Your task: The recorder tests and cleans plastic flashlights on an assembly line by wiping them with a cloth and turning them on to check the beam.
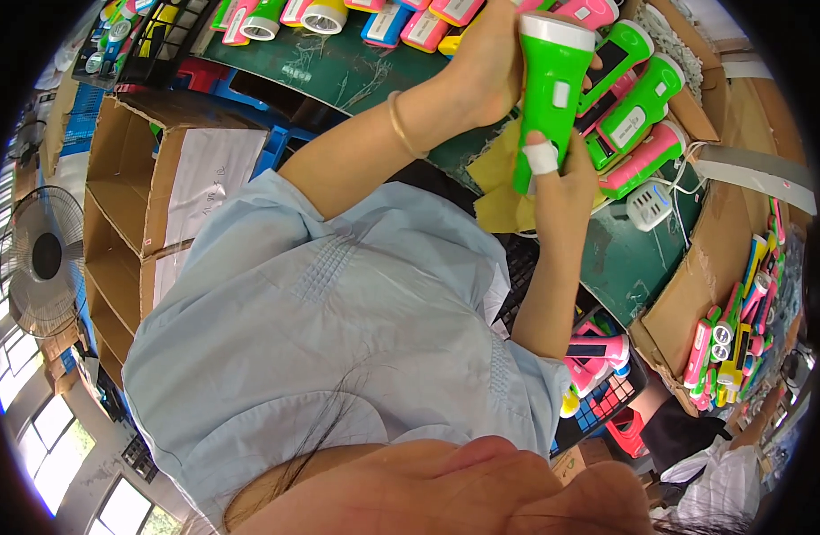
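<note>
1. Green flashlight (552,89) w/ white rim held btwn both hands, over the near edge of the green tabletop (628,267); head end twd upper edge of view, tail end twd wearer.
2. L hand (492,76) closed round head end from the side; most fingers hidden behind it. Bangle (397,125) worn on L wrist.
3. R hand (566,174) closed round tail end, thumb laid along the body; white wrap (542,158) seen on thumb.
4. Yellow cloth-like pieces (499,174) partly covered by flashlight's tail end, as seen from above.
5. To R: green & pink flashlights (631,129) laid close tog.; white multi-slot adapter (649,206) w/ cable placed just beside the nearest pink one.
6. Along far side: more multicol. flashlights (423,31) lined up.
7. Far R: cardboard (700,267) seen, w/ flashlight pile (735,339) just beyond.
8. Far L: compartmented cardboard box (115,223) & fan (46,259) seen.
</note>
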`<action>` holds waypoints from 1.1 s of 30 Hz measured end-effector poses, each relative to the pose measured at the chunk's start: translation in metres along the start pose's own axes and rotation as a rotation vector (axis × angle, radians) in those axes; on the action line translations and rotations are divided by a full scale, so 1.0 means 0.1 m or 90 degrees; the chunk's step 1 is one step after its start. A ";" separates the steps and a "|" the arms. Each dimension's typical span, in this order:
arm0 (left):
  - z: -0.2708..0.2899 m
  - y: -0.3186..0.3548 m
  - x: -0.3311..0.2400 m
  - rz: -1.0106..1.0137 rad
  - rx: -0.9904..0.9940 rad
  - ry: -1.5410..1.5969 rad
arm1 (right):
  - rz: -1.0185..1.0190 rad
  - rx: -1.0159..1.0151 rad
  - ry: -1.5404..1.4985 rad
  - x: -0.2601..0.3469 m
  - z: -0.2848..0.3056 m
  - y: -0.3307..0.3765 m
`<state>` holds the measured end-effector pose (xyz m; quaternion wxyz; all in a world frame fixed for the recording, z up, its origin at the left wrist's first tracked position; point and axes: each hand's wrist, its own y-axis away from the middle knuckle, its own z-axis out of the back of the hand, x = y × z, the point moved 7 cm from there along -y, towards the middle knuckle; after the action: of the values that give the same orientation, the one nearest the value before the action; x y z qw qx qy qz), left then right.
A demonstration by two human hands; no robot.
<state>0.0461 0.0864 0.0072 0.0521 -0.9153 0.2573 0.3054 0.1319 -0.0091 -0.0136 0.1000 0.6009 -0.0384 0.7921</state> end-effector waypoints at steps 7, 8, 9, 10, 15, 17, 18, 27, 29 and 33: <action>0.16 0.06 0.17 -0.002 -0.138 0.095 | 0.105 -0.037 -0.002 0.09 0.06 0.00; 0.23 0.04 0.19 -0.003 -0.141 0.096 | 0.036 0.035 -0.103 0.00 0.02 -0.03; 0.22 0.02 0.21 0.004 -0.082 0.065 | -0.034 0.107 -0.203 -0.07 -0.04 -0.04; 0.20 0.02 0.24 0.010 -0.023 0.034 | -0.059 0.136 -0.254 -0.16 -0.09 -0.06; 0.10 0.09 0.19 -0.112 -0.101 -0.059 | -0.051 0.174 -0.346 -0.33 -0.12 -0.07; -0.04 0.10 0.26 0.000 -0.134 -0.166 | -0.051 0.100 -0.395 -0.36 -0.02 -0.01; -0.01 -0.02 0.21 -0.012 -0.109 -0.210 | -0.069 0.071 -0.471 -0.43 0.07 0.01; 1.31 -1.64 -2.57 -0.706 -0.327 -1.174 | 0.077 -0.723 -0.146 -0.48 2.15 0.41; 1.80 -2.06 -2.79 -0.449 -0.433 -1.398 | 0.021 -0.644 -0.192 -0.53 2.04 0.43; 3.09 -2.61 -3.26 -0.121 -0.444 -1.192 | 0.000 -0.475 -0.239 -0.65 1.52 0.13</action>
<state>-0.2093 0.5332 -0.0675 -0.0136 -0.2876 -0.0651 0.9554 0.2893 -0.0568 -0.0331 0.3025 0.6575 -0.3403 0.6003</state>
